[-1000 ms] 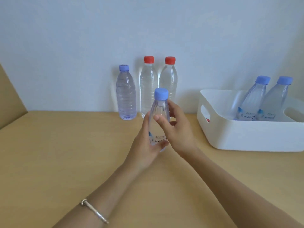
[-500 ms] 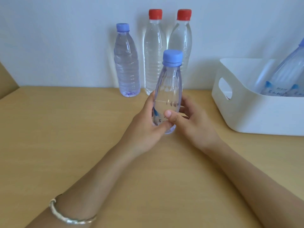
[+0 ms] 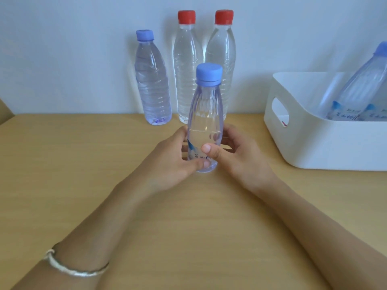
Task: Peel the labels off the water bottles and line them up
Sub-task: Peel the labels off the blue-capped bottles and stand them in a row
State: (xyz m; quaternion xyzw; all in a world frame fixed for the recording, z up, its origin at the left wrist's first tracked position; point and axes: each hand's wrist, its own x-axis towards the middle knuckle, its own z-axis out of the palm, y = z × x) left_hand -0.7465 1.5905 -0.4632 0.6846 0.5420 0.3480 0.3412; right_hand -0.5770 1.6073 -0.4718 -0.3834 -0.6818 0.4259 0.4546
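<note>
Gripping smooth clear tapered bottle (image 3: 205,114), both hands

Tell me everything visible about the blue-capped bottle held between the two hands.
The small clear plastic water bottle stands upright under a light blue screw cap. A transparent label with a blue mark and dark script wraps its lower part, unpeeled. The left hand and right hand grip it there, thumbs in front. Its base is at or just above the pale wooden table.
</note>
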